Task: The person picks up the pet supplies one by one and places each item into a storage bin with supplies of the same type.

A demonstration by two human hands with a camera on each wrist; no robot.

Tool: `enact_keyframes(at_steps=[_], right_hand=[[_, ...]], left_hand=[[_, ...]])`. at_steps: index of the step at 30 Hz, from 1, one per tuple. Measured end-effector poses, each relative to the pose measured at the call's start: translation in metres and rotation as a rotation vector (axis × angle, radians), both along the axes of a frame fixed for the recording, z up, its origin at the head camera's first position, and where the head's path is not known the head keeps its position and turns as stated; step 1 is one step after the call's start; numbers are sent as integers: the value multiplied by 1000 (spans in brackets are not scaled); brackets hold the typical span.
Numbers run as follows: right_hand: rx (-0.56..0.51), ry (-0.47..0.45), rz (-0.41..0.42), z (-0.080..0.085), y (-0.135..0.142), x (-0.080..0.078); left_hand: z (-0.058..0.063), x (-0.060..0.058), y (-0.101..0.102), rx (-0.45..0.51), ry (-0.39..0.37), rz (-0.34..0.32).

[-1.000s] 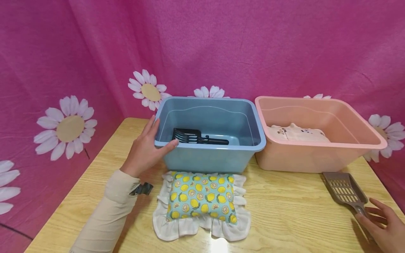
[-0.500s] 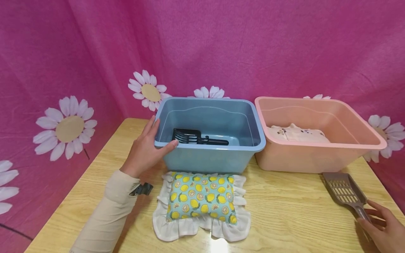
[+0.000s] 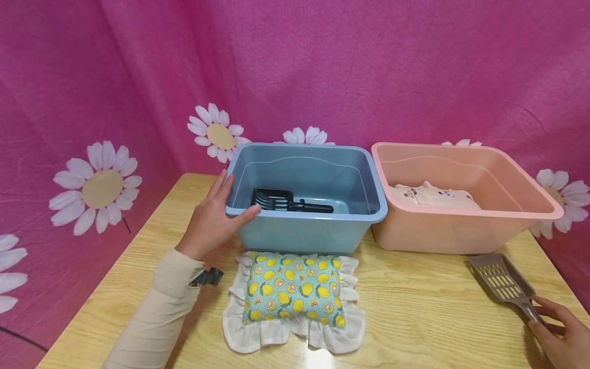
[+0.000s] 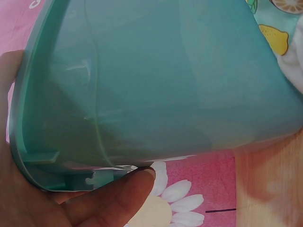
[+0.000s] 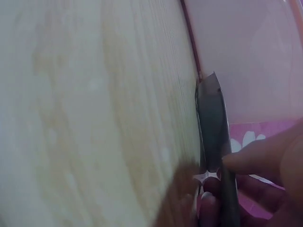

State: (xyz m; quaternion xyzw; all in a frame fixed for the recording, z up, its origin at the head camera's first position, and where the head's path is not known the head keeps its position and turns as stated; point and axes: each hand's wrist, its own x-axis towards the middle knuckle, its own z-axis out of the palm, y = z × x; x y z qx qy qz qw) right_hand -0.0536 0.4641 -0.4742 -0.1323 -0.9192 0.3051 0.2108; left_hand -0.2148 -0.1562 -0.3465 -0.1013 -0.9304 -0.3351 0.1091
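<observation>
- The table (image 3: 415,307) held the pink tub (image 3: 461,234).
- The fingers (image 3: 223,192) of the left hand (image 3: 207,223) gripped the blue tub (image 3: 299,236).
- The right hand (image 3: 564,333) pinched the brown scoop (image 5: 213,120) near the pink tub; picking up seemed the step, next needing a steady lift.

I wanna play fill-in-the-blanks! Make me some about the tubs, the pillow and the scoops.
1. The blue tub has one scoop inside, coloured ____.
2. The right hand holds the brown scoop by its ____.
3. The ruffled pillow is printed with yellow ____.
4. In the head view, the pink tub stands to the ____ of the blue tub.

Missing words: black; handle; lemons; right.
</observation>
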Motion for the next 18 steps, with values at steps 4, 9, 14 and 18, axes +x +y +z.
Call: enact_keyframes(at_steps=[4,9,14,18], right_hand=[[-49,26,3,-1,1,1],[-86,9,2,-1,1,3],[-132,-5,-5,0,0,5],[-147,-43,-23,3,0,6]], left_hand=[[0,1,0,-3,2,2],[0,1,0,0,5,1],[0,0,0,5,9,-1],[0,0,0,7,8,-2]])
